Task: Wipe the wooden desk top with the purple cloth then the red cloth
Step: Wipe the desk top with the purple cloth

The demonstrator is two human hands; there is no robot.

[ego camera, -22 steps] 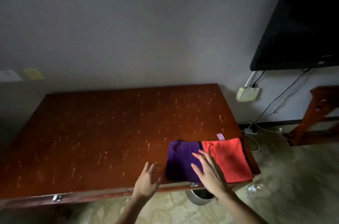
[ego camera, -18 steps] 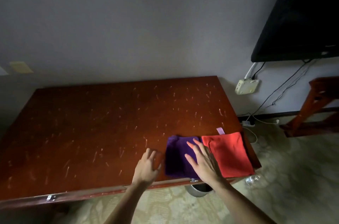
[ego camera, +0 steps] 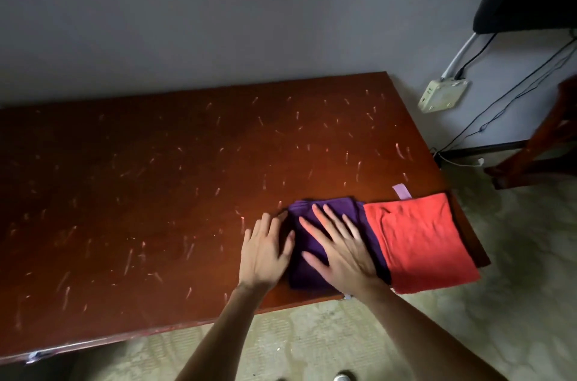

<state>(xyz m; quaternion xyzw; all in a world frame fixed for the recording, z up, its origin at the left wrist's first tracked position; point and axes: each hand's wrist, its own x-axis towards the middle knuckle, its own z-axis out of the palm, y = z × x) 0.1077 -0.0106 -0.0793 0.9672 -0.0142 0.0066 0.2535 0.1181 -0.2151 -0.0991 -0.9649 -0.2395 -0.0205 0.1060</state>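
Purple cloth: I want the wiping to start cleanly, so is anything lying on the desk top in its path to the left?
Nothing visible. The purple cloth lies under the right hand; the desk top leftward shows only pale marks.

Two bare forearms enter from bottom edge; no sleeves visible up to frame limit; left hand (ego camera: 265,251) bare, no glove, no ring or watch seen; right hand (ego camera: 338,248) likewise bare, no band at wrist; fingers slender, nails short and unpainted as far as dim light allows; light-coloured toe of shoe (ego camera: 343,377) at bottom edge between the arms; rest of body out of view.
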